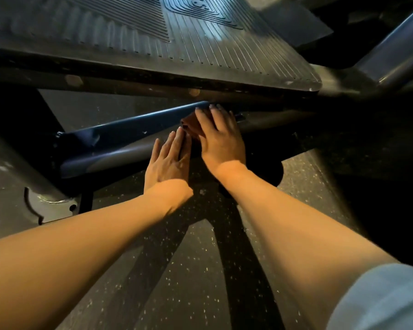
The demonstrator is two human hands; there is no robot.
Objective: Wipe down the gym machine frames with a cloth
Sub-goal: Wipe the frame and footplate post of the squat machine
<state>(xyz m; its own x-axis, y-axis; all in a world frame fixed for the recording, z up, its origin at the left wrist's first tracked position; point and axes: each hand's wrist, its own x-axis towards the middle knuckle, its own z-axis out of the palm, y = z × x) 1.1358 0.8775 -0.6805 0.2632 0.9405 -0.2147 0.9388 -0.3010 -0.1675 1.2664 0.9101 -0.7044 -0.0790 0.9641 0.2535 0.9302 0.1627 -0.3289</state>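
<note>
- Both hands reach in under the ribbed footplate (224, 51) of the gym machine, down near the speckled floor (177, 270).
- The left hand (168, 160) is flat and relaxed, fingers straight and close together, lying along the grey tube (119, 154) of the frame. It holds nothing that I can see.
- The right hand (221, 139) is spread over a dark cloth (191, 125), pressing it against the blue bar (134, 123) where that bar runs up under the footplate. Its fingers look mostly straight, laid over the cloth instead of wrapped around it, though the shadow there makes the grip hard to read.
- Only a small reddish-brown corner of the cloth shows, between the two hands, touching the tips of the left fingers; the rest is hidden under the right palm.
- The blue bar and the grey tube run side by side, sloping up from lower left to the right.
- A grey bracket (50, 206) with a curved slot sits on the frame at the left.
- A pale sleeve (386, 303) covers the right upper arm at the bottom corner.
</note>
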